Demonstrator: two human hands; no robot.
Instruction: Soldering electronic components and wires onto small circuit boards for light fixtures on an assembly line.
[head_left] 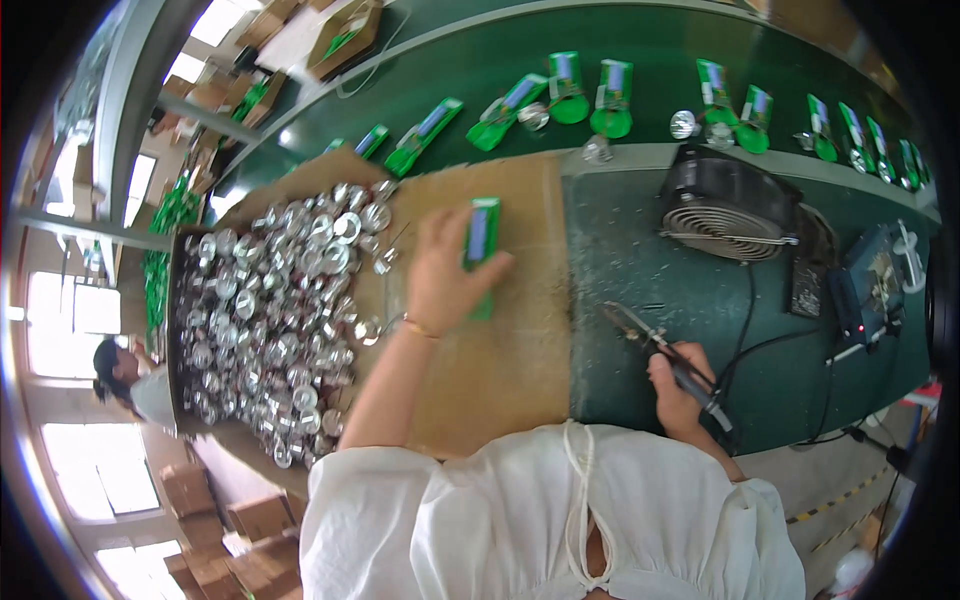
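Observation:
My left hand [442, 275] is over the brown cardboard sheet [520, 370], slightly blurred, fingers and thumb apart. Beside it lies a long green plastic piece [484, 225] with a bluish-white strip; the thumb crosses its lower part, and I cannot tell whether it touches. My right hand [682, 388] is closed round the dark handle of a soldering iron [700, 390], its metal front pointing up and left over the green bench top. To the left of my left hand, a cardboard box [178, 330] is heaped with shiny silver round parts [290, 320], several spilling toward the sheet.
Green pieces with silver parts [612, 100] line the green surface [450, 70] beyond the bench. A black fan [725, 205] stands at right, near a blue soldering station [870, 290] and dark cables [745, 320]. Another person [135, 380] is at far left.

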